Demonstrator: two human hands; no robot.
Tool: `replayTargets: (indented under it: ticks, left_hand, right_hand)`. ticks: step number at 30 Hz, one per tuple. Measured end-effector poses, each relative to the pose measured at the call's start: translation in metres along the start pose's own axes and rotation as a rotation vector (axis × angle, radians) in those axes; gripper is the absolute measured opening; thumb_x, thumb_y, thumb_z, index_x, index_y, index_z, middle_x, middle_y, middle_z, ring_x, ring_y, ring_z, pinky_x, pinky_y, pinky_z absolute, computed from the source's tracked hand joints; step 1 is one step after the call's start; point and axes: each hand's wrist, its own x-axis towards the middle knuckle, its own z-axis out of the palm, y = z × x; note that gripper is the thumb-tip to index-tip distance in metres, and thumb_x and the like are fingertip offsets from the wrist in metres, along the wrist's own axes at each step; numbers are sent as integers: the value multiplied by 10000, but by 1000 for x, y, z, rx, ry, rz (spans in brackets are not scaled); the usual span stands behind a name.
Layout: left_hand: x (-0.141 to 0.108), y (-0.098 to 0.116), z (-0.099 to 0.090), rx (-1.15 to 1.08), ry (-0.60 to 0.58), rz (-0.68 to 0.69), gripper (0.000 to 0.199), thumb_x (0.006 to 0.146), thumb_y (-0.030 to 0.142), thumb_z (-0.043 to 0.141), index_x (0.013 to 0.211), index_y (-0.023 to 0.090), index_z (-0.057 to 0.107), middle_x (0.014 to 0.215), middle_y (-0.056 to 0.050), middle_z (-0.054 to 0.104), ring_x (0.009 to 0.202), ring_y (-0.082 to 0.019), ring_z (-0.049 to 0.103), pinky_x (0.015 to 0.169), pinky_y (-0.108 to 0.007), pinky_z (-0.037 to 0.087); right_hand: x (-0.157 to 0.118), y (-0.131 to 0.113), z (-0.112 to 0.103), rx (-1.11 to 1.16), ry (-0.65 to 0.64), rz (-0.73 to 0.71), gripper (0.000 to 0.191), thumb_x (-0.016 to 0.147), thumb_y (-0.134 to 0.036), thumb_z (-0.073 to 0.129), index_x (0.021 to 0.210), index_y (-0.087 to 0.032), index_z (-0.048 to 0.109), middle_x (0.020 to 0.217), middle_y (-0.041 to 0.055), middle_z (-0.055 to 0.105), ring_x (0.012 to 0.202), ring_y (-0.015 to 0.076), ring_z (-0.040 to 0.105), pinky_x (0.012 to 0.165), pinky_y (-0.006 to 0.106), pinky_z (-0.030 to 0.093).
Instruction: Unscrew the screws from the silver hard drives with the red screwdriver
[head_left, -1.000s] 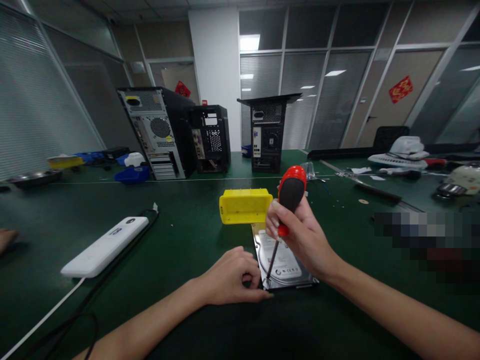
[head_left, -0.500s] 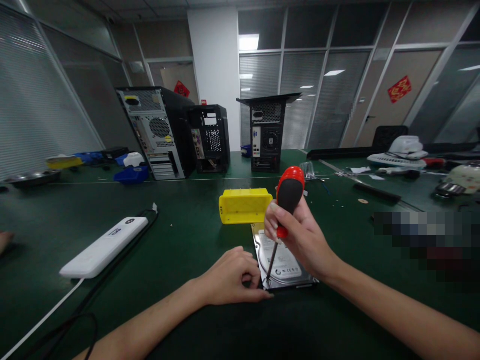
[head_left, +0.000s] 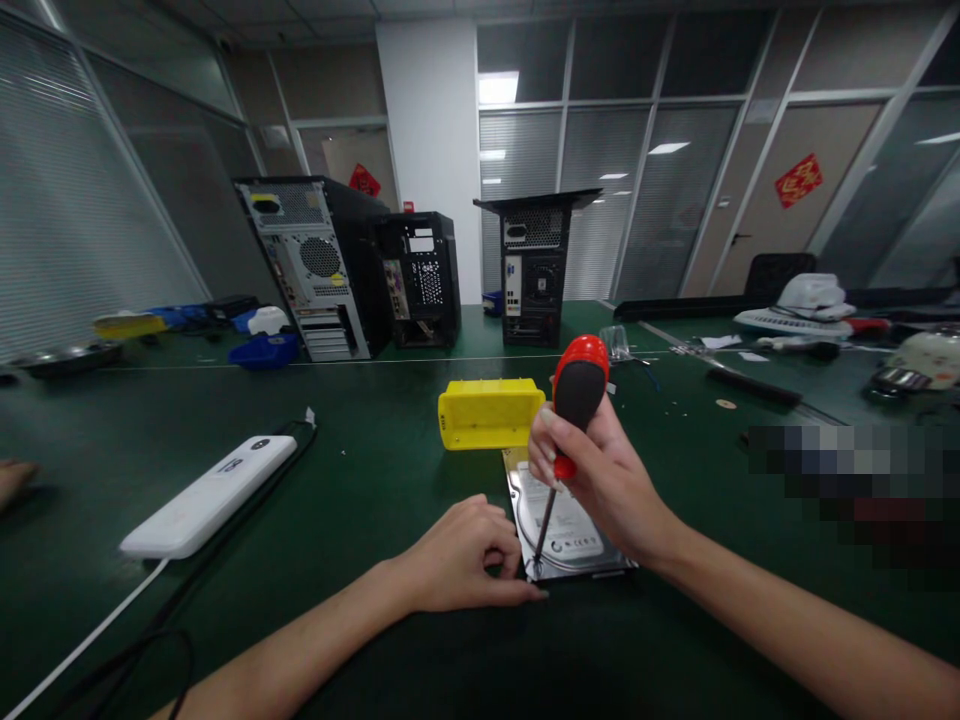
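Note:
A silver hard drive [head_left: 568, 520] with a white label lies flat on the green table in front of me. My right hand [head_left: 589, 450] is wrapped round a red-and-black screwdriver [head_left: 582, 385], held tilted, its tip down on the drive's near left corner. Against the drive's left side rests my left hand [head_left: 472, 555], fingers curled and thumb stretched along the near edge by that corner. Just behind the drive a yellow plastic bin [head_left: 491, 415] lies with its open side towards me; a few tiny specks show inside it.
Several computer cases [head_left: 322, 270] stand at the back. A white power strip [head_left: 210, 497] with cables lies at left, near a blue bin [head_left: 262, 350]. Another person's hand [head_left: 13, 482] shows at the far left edge. White equipment [head_left: 810, 305] and scraps lie at right.
Almost nothing differs. Both hands, the screwdriver and the hard drive keep their places; the other person's hand at the left edge has shifted slightly.

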Motion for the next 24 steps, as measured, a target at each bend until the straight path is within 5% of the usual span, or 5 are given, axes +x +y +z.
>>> replayTargets:
  ticks: [24]
  left_hand:
    - [0,-1,0,4,-7,6,382,794,387,714,557,145,536,547,86,413,599,-80,471,723,-244,295]
  right_hand:
    - [2,3,0,-2,1,-18,218,877,-262,601,960,-253,400,683,-77,484,556,56,458,532,226,358]
